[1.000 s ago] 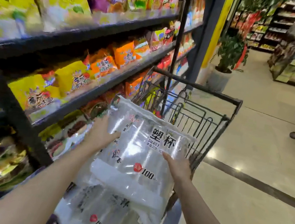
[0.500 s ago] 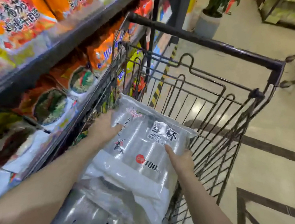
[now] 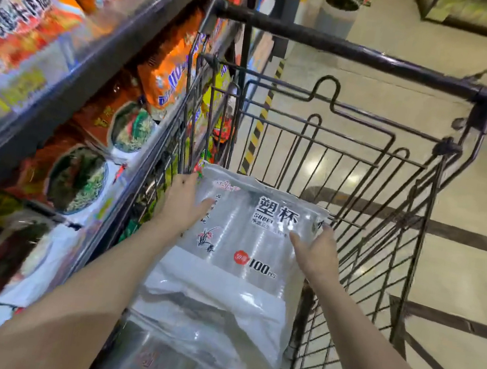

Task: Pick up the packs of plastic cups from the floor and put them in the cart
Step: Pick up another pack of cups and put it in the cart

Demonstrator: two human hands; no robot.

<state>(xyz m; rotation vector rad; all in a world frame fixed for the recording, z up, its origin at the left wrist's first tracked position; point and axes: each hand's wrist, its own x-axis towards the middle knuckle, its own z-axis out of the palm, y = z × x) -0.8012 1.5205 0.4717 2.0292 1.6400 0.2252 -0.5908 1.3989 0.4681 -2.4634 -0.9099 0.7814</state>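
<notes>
A clear pack of plastic cups (image 3: 243,246) with black characters and a "100" mark lies inside the wire shopping cart (image 3: 420,209). My left hand (image 3: 181,203) grips its left edge and my right hand (image 3: 317,254) grips its right edge. It rests on top of another pack of plastic cups (image 3: 179,366), which lies lower in the cart near the bottom of the view. The cart's dark handle bar (image 3: 348,50) runs across the far end.
A dark shelf unit (image 3: 71,88) full of orange and yellow snack bags and noodle packs stands tight against the cart's left side. Beige tiled floor (image 3: 459,261) with dark stripes lies to the right. A potted plant (image 3: 338,13) stands beyond the cart.
Both hands have lowered the top pack from above the cart rim down into the basket onto the other pack. The view has tilted downward and closer to the cart.
</notes>
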